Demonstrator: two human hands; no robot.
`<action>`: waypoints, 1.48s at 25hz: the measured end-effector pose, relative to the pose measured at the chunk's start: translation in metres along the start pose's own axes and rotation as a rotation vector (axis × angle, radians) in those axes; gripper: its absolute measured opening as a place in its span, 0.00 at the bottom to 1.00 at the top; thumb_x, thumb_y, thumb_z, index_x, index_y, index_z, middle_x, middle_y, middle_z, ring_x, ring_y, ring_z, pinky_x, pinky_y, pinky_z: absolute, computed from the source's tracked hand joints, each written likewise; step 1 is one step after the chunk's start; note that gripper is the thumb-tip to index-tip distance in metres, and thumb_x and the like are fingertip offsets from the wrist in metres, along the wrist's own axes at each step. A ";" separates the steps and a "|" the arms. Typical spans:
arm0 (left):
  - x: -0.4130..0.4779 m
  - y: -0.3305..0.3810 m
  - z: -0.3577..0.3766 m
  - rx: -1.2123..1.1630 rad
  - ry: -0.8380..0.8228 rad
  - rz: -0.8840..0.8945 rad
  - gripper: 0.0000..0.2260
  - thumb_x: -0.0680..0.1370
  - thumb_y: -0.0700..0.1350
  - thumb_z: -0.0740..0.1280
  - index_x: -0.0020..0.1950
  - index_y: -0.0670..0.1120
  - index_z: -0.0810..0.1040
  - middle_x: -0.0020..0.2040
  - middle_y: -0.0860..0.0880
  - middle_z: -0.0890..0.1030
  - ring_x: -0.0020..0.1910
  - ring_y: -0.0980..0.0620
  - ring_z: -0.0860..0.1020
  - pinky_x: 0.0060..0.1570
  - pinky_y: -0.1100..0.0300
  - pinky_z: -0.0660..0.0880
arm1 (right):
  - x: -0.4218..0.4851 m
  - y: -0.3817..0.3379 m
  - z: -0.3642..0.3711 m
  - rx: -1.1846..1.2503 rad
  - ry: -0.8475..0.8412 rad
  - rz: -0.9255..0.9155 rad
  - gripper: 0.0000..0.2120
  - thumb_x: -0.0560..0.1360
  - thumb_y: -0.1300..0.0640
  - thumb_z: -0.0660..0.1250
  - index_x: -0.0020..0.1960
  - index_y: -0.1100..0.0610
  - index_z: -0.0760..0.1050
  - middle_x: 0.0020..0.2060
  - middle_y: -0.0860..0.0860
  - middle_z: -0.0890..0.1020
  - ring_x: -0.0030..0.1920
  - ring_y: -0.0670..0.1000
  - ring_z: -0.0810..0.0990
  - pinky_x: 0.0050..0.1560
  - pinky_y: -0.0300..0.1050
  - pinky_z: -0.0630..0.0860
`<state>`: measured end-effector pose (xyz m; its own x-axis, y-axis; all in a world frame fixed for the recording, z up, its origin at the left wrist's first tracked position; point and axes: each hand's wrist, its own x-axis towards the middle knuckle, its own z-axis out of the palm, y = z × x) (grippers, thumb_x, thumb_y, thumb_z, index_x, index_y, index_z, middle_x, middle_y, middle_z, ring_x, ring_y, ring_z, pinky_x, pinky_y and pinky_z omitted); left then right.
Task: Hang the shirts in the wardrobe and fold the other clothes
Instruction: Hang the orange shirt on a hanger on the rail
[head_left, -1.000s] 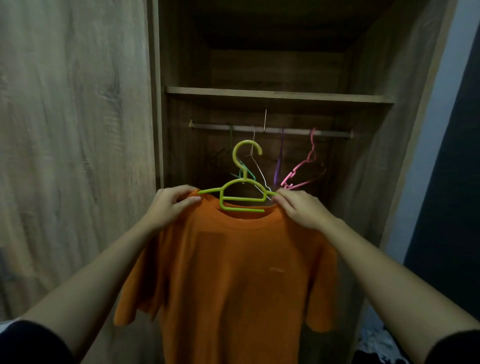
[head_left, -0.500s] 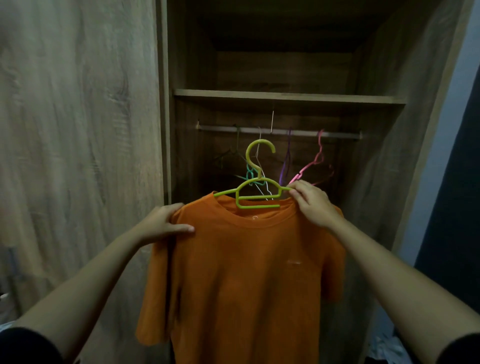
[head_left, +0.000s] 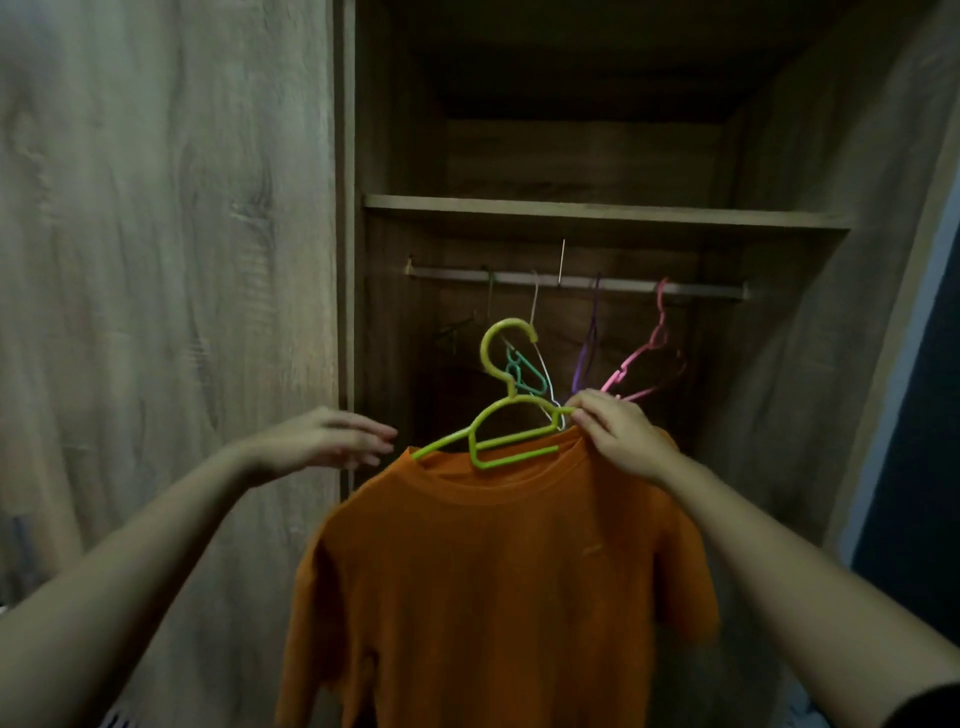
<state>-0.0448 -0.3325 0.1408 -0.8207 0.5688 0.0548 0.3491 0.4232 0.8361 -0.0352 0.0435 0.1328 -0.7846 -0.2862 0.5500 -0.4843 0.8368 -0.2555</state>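
An orange t-shirt (head_left: 498, 582) hangs on a lime green hanger (head_left: 501, 415) in front of the open wardrobe. My right hand (head_left: 615, 431) grips the hanger's right arm together with the shirt's shoulder. The hanger tilts, its left end lower and poking out of the collar. My left hand (head_left: 332, 439) hovers with relaxed fingers just left of the shirt, touching nothing. The hanger's hook is below the wardrobe rail (head_left: 576, 281), not on it.
Several bare hangers hang on the rail: a white wire one (head_left: 535, 312), a purple one (head_left: 589, 338), a pink one (head_left: 649, 353), with a teal one (head_left: 522, 371) behind the green hook. A shelf (head_left: 602, 212) sits above the rail. A closed wardrobe door (head_left: 166, 260) fills the left.
My left hand has let go of the shirt's left shoulder and pulled away to the left. The shirt's left side dropped, so the hanger now tilts. My right hand keeps its grip.
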 end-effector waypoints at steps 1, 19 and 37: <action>0.003 0.009 0.006 0.111 -0.057 0.035 0.35 0.58 0.70 0.71 0.61 0.54 0.76 0.57 0.51 0.81 0.56 0.52 0.79 0.56 0.56 0.76 | 0.008 -0.006 0.007 0.015 -0.018 -0.029 0.07 0.78 0.49 0.53 0.48 0.41 0.70 0.43 0.36 0.73 0.49 0.41 0.74 0.58 0.60 0.69; 0.002 -0.029 -0.022 0.166 0.121 0.053 0.07 0.76 0.47 0.66 0.42 0.50 0.83 0.40 0.47 0.83 0.40 0.52 0.81 0.43 0.63 0.75 | 0.159 -0.007 0.092 -0.462 -0.066 0.471 0.32 0.78 0.51 0.62 0.75 0.60 0.51 0.63 0.59 0.73 0.65 0.58 0.70 0.56 0.51 0.72; 0.225 0.063 0.017 -0.355 0.738 -0.086 0.12 0.69 0.49 0.67 0.46 0.43 0.82 0.41 0.39 0.80 0.51 0.38 0.79 0.51 0.51 0.76 | 0.153 -0.010 0.048 -0.392 0.062 0.318 0.11 0.78 0.54 0.60 0.57 0.58 0.74 0.43 0.53 0.78 0.44 0.53 0.79 0.34 0.43 0.68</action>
<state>-0.1999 -0.1654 0.1964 -0.9673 -0.1180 0.2245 0.2097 0.1256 0.9697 -0.1694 -0.0309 0.1815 -0.8394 0.0290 0.5428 -0.0346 0.9937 -0.1067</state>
